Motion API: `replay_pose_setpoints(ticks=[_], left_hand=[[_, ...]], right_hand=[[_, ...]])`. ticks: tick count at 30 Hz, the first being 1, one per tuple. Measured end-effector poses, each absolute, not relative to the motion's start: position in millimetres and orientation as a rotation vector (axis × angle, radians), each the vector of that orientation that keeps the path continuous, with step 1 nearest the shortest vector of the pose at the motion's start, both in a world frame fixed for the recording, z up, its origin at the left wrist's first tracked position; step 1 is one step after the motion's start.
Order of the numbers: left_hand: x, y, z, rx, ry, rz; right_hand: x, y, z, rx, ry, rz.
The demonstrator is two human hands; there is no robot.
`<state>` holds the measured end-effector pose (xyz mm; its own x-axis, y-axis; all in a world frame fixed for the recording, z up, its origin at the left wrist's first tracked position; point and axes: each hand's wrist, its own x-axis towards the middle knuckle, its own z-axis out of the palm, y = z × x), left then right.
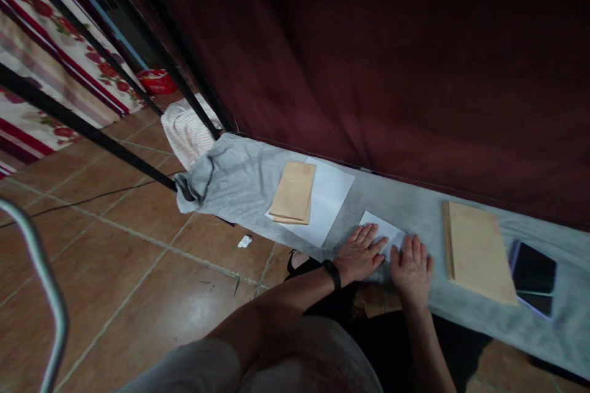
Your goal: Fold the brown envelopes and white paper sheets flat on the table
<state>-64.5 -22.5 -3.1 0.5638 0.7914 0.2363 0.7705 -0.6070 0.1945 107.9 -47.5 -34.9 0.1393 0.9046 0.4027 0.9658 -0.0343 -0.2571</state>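
A small piece of white paper (382, 226), apparently folded, lies on the grey cloth-covered bench. My left hand (360, 253), with a black band at the wrist, rests flat on its left part, fingers stretched out. On its right end lies my right hand (412, 267), also flat with the fingers extended. Both palms hide the paper's near edge. Left of my hands, a few brown envelopes (294, 189) sit on top of a larger white sheet (332, 196). A thicker stack of brown envelopes (479, 252) is to the right of my right hand.
Dark phones (534, 269) lie at the right. A dark red curtain (322, 61) hangs behind the bench (239, 166). Black metal bars (133, 158) stand at the left, with a striped cloth (187, 129) beside them. White scrap (244, 241) lies on the tiled floor (152, 282).
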Motion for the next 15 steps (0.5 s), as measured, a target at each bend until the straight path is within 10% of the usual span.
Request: replay_pose_setpoints(ticks=[15], left_hand=[[-66,2,-12,2.641,1.483,0.408]], right_hand=[[80,-56,-23,-1.999,-1.984,-0.104]])
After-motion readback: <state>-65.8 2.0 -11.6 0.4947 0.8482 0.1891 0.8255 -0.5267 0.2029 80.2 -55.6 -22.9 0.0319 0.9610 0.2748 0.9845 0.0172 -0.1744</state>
